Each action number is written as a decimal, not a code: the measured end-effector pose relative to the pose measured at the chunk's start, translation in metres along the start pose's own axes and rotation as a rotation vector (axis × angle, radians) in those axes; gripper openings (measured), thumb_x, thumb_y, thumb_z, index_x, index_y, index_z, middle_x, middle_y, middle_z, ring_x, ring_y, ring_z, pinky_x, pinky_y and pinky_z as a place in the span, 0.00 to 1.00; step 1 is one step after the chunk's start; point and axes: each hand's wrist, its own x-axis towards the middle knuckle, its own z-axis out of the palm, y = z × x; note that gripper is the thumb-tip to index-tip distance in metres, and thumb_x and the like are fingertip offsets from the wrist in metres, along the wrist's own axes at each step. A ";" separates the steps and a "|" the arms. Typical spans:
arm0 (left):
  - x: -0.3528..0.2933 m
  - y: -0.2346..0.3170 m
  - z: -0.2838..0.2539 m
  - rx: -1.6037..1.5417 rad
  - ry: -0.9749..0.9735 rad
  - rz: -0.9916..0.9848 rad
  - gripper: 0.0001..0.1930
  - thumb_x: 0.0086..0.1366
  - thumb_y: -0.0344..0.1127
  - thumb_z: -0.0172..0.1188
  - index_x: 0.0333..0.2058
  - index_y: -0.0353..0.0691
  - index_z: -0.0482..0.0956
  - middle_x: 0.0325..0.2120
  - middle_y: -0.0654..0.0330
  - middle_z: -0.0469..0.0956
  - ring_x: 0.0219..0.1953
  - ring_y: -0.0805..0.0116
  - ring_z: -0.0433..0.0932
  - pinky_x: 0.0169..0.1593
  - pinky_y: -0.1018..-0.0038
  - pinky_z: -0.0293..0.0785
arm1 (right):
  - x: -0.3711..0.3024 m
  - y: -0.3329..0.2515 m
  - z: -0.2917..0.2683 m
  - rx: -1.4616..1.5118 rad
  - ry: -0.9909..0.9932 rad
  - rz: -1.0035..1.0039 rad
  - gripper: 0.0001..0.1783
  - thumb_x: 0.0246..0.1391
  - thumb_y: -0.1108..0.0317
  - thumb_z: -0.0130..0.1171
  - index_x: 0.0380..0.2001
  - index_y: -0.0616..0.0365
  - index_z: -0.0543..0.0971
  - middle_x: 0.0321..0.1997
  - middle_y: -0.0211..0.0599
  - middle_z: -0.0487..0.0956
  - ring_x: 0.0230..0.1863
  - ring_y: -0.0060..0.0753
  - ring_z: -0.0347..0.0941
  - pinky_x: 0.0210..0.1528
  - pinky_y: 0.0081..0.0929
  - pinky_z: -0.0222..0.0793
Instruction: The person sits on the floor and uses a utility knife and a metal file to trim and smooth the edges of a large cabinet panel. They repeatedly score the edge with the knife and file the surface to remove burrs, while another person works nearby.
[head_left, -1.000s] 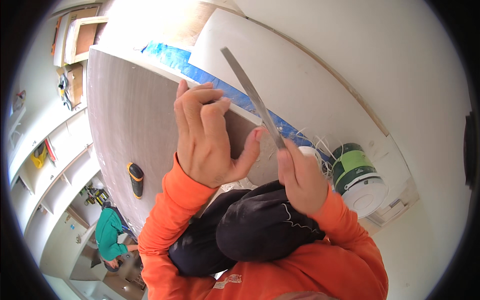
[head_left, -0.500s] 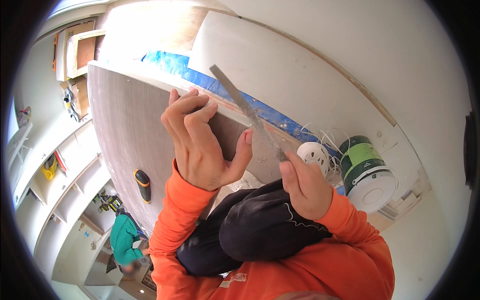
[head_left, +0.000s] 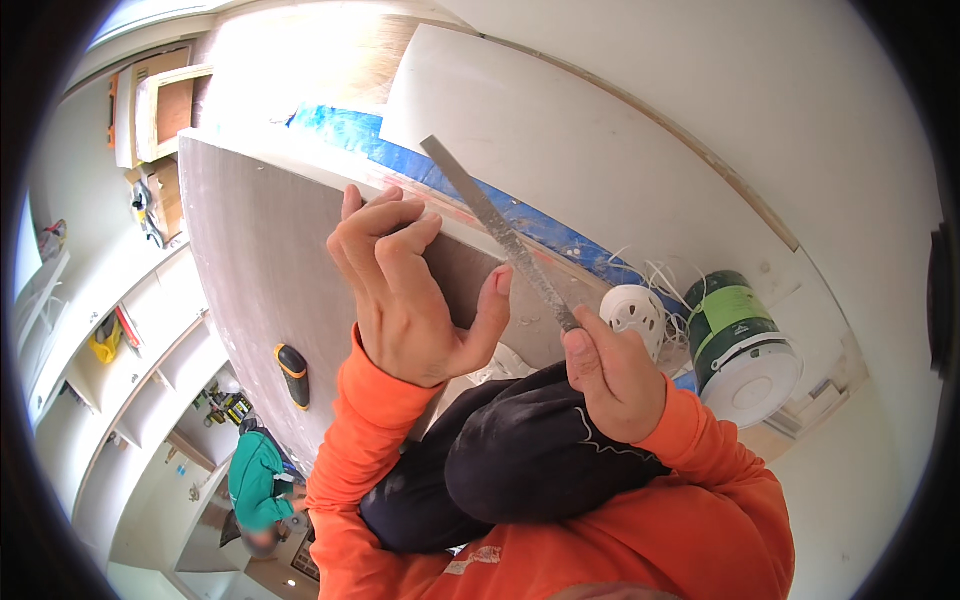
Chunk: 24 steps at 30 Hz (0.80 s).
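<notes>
- We're mid-filing, by our read: right hand point(head_left: 612, 385) is clamped on the handle end of a flat metal file point(head_left: 497, 232), blade running up & left across the top edge of the grey panel point(head_left: 255, 260).
- Left hand point(head_left: 405, 290) braces the panel – fingers curled over its edge, thumb spread apart toward the file, not gripping anything else.
- File sits on the panel edge just beside the left thumb; blue sheet point(head_left: 400, 155) lies behind it.
- Nearby: green-and-white paint tub point(head_left: 740, 340) & white round fitting point(head_left: 640, 312), right of the file; black-orange tool point(head_left: 293, 375) lower on the panel face.
- Next move, we reckon: an even stroke along the edge, w/ file kept flat & the thumb clear.
</notes>
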 end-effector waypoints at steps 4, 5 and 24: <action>0.000 0.000 0.000 -0.006 -0.004 0.003 0.29 0.51 0.42 0.69 0.46 0.31 0.68 0.45 0.44 0.68 0.50 0.44 0.66 0.63 0.36 0.55 | 0.017 0.001 -0.001 -0.088 0.030 -0.087 0.13 0.71 0.65 0.45 0.41 0.67 0.71 0.18 0.57 0.69 0.21 0.66 0.67 0.25 0.48 0.58; 0.000 0.000 0.000 -0.004 -0.002 -0.002 0.29 0.51 0.42 0.69 0.46 0.31 0.68 0.45 0.44 0.68 0.50 0.44 0.66 0.63 0.37 0.56 | 0.022 0.001 -0.002 -0.104 0.010 -0.116 0.13 0.70 0.65 0.45 0.41 0.67 0.71 0.18 0.57 0.69 0.22 0.66 0.67 0.25 0.49 0.58; 0.000 0.000 0.000 0.003 0.018 0.002 0.29 0.49 0.41 0.70 0.45 0.30 0.68 0.45 0.43 0.68 0.49 0.46 0.65 0.63 0.38 0.59 | 0.032 -0.006 -0.003 -0.087 -0.014 0.058 0.17 0.70 0.64 0.44 0.47 0.70 0.72 0.23 0.59 0.73 0.28 0.68 0.70 0.30 0.45 0.65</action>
